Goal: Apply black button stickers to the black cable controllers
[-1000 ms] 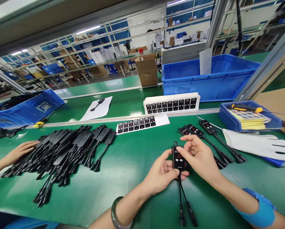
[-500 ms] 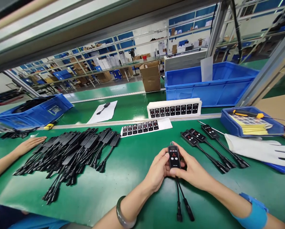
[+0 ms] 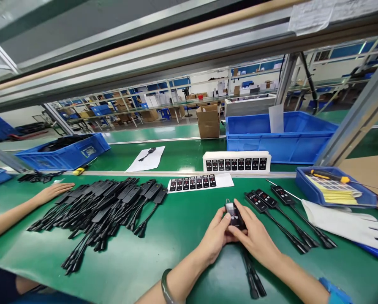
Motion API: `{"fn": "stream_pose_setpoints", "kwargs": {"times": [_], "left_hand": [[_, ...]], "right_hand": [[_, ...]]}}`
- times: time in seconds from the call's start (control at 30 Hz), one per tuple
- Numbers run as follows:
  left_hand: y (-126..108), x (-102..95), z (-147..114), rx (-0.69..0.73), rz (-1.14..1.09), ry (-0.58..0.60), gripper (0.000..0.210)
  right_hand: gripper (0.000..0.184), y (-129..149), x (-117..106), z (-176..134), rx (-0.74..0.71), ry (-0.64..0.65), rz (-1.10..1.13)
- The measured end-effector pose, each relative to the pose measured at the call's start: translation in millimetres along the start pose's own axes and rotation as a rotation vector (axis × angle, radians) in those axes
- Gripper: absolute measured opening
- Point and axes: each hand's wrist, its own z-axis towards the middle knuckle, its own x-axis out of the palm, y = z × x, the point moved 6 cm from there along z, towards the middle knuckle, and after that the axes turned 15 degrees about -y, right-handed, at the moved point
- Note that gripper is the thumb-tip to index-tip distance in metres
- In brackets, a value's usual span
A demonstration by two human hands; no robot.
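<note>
Both my hands hold one small black controller (image 3: 235, 214) with a label face, white buttons and a metal loop at its top. My left hand (image 3: 214, 236) grips its left side, thumb on the face. Around the right side and lower end is my right hand (image 3: 255, 234). Two black cable ends (image 3: 254, 278) with connectors hang below it. Ahead lies a sheet of black labels (image 3: 193, 182), and behind that stands a white stack of label sheets (image 3: 236, 162). To the right, three labelled controllers (image 3: 265, 198) rest on the green bench (image 3: 182, 228).
A large pile of black controllers with cables (image 3: 109, 202) covers the left, beside another person's hand (image 3: 54, 192). At right are a white glove (image 3: 344, 221) and a blue tray (image 3: 371, 198) holding a screwdriver. Blue bins (image 3: 277, 143) (image 3: 90, 147) stand behind.
The view has tipped upward, so the bench items sit lower in it. The controller in my hands is tilted differently, with glare on its face and my fingers covering more of it.
</note>
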Motion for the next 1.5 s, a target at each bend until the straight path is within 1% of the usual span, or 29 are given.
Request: {"fn": "stream_pose_setpoints", "kwargs": {"times": [0.03, 0.07, 0.1, 0.17, 0.2, 0.23, 0.27, 0.33, 0.4, 0.43, 0.5, 0.57, 0.67, 0.73, 0.8, 0.83, 0.9, 0.97, 1.03, 1.1, 1.13, 1.17, 1.2, 1.27, 1.33, 1.4, 1.5], "left_hand": [[-2.3, -1.9, 2.2, 0.04, 0.069, 0.013, 0.056], [-6.8, -5.7, 5.0, 0.12, 0.216, 0.007, 0.054], [-13.8, -11.7, 8.3, 0.231, 0.417, -0.023, 0.051], [-33.2, -28.3, 15.0, 0.47, 0.841, -0.152, 0.043], [-43.5, -38.2, 18.3, 0.561, 1.001, -0.229, 0.041], [-52.6, -48.7, 21.8, 0.616, 1.11, -0.303, 0.04], [-59.8, -59.5, 25.8, 0.635, 1.176, -0.364, 0.042], [-68.9, -78.7, 33.6, 0.626, 1.267, -0.464, 0.048], [-72.4, -91.2, 39.8, 0.605, 1.354, -0.535, 0.052], [-72.6, -94.3, 42.1, 0.597, 1.389, -0.553, 0.053], [-71.9, -96.3, 44.7, 0.592, 1.445, -0.571, 0.054], [-71.1, -95.6, 45.3, 0.595, 1.491, -0.576, 0.053], [-69.8, -94.3, 44.4, 0.609, 1.546, -0.57, 0.053], [-68.3, -94.0, 44.0, 0.615, 1.575, -0.572, 0.053], [-67.2, -93.4, 43.9, 0.617, 1.598, -0.583, 0.054], [-67.4, -92.9, 43.9, 0.617, 1.606, -0.59, 0.053], [-71.7, -93.3, 43.5, 0.615, 1.614, -0.619, 0.052], [-83.0, -100.4, 40.7, 0.592, 1.613, -0.711, 0.048], [-99.3, -117.6, 33.6, 0.527, 1.601, -0.882, 0.04], [-114.2, -141.4, 23.4, 0.421, 1.571, -1.069, 0.032], [-119.3, -152.9, 18.7, 0.367, 1.551, -1.136, 0.031], [-122.7, -162.8, 15.0, 0.323, 1.53, -1.178, 0.03], [-124.5, -170.2, 12.7, 0.293, 1.51, -1.193, 0.031], [-125.0, -176.1, 11.7, 0.277, 1.477, -1.161, 0.034], [-123.5, -169.5, 13.4, 0.315, 1.445, -1.077, 0.035], [-121.0, -152.3, 14.9, 0.392, 1.395, -0.965, 0.034], [-111.4, -116.3, 14.1, 0.503, 1.27, -0.775, 0.025]], "right_hand": [[0.057, 1.4, 0.7, 1.0, -0.087, -0.008, -0.071], [0.056, 1.4, 1.5, 2.3, -0.161, -0.013, -0.144], [0.054, -0.1, 2.2, 4.0, -0.221, -0.013, -0.226], [0.051, -5.6, 2.3, 9.6, -0.322, -0.005, -0.424], [0.049, -8.8, 1.7, 13.7, -0.369, 0.004, -0.531], [0.047, -12.2, 0.5, 19.2, -0.404, 0.014, -0.635], [0.046, -15.7, -1.2, 26.4, -0.417, 0.022, -0.725], [0.048, -22.6, -4.6, 46.4, -0.354, 0.034, -0.812], [0.052, -26.6, -1.3, 71.8, -0.25, 0.056, -0.782], [0.051, -26.7, 4.8, 85.6, -0.217, 0.075, -0.741], [0.043, -24.7, 24.0, 113.2, -0.2, 0.102, -0.661], [0.032, -24.7, 46.3, 137.5, -0.178, 0.096, -0.602], [0.014, -30.4, 73.1, 159.6, -0.101, 0.049, -0.516], [0.011, -33.8, 80.7, 164.5, -0.062, 0.008, -0.441], [0.014, -35.5, 76.3, 165.6, -0.034, -0.053, -0.349], [0.015, -36.0, 69.2, 165.5, -0.02, -0.094, -0.3], [0.018, -37.0, 46.7, 163.6, 0.014, -0.198, -0.206], [0.026, -37.1, 18.0, 155.6, 0.053, -0.304, -0.131], [0.032, -35.0, -8.7, 137.2, 0.085, -0.36, -0.055], [0.034, -31.6, -27.4, 108.4, 0.134, -0.355, 0.077], [0.033, -30.1, -32.9, 91.5, 0.164, -0.335, 0.129], [0.033, -28.2, -36.3, 74.3, 0.182, -0.316, 0.169], [0.033, -26.2, -38.7, 58.0, 0.19, -0.314, 0.199], [0.032, -23.0, -39.5, 31.6, 0.179, -0.322, 0.217], [0.031, -20.8, -36.3, 16.2, 0.164, -0.317, 0.225], [0.029, -17.6, -32.7, 10.5, 0.151, -0.299, 0.241], [0.024, -9.5, -32.9, 10.8, 0.129, -0.293, 0.271]]}}
